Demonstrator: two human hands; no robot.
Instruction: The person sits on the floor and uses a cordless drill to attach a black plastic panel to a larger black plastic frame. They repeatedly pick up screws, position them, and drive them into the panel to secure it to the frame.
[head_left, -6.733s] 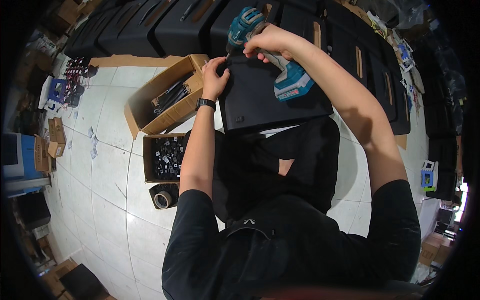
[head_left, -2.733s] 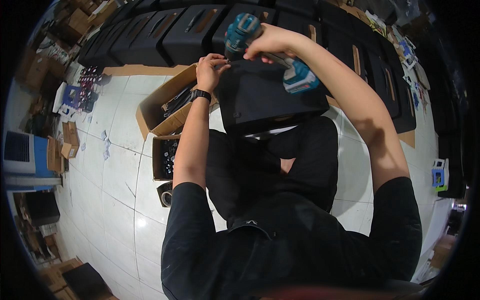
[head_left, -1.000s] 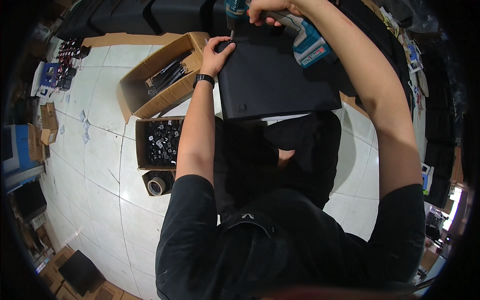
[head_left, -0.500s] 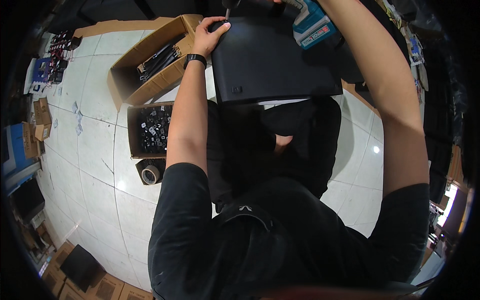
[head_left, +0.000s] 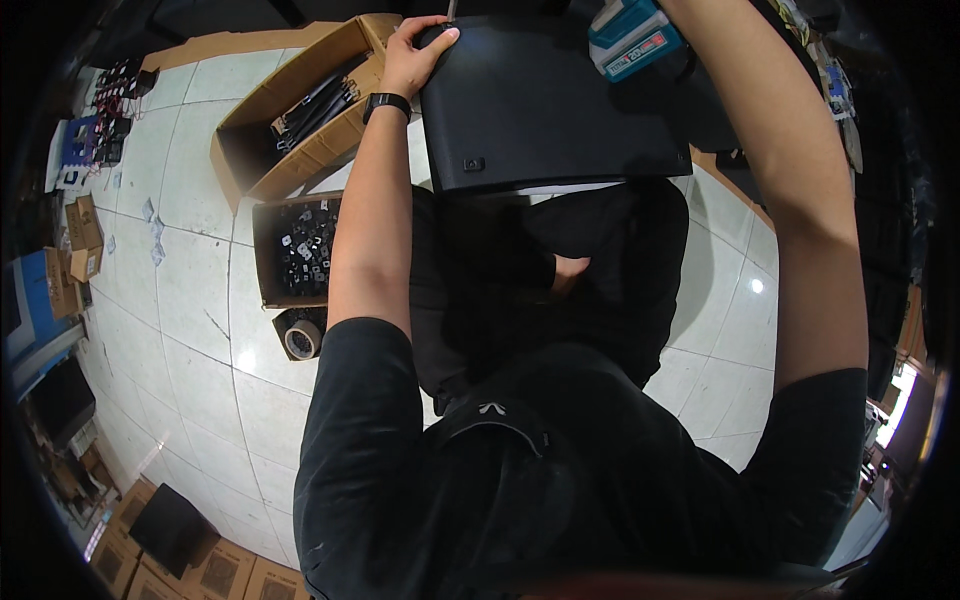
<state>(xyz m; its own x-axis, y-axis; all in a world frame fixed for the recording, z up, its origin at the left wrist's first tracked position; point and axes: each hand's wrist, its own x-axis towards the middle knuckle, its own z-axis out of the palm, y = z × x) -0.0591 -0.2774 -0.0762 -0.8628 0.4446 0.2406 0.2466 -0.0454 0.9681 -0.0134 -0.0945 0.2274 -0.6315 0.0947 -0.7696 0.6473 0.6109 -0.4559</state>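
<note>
A large black box-shaped cabinet [head_left: 550,105] lies before my crossed legs. At its far left corner my left hand [head_left: 415,55], with a black wristband, pinches with thumb and forefinger; what lies between them is too small to make out. A thin metal driver bit [head_left: 452,9] comes down to that spot from the top edge. A teal and black cordless drill [head_left: 632,42] shows only its battery end over the cabinet's far right. My right forearm [head_left: 770,130] reaches past it, and the right hand is beyond the top edge. A small black fitting [head_left: 473,164] sits at the near left corner.
An open long cardboard box [head_left: 312,150] with black strips stands left of the cabinet. Nearer is a carton [head_left: 260,255] of small dark and pale fittings, then a tape roll [head_left: 302,339]. White tiles [head_left: 190,350] carry scraps; stacked cartons [head_left: 222,572] line the lower left.
The cabinet, my left hand and the drill sit slightly higher in the picture. The drill has shifted a little to the right, and my right hand's fingertip has gone out of view.
</note>
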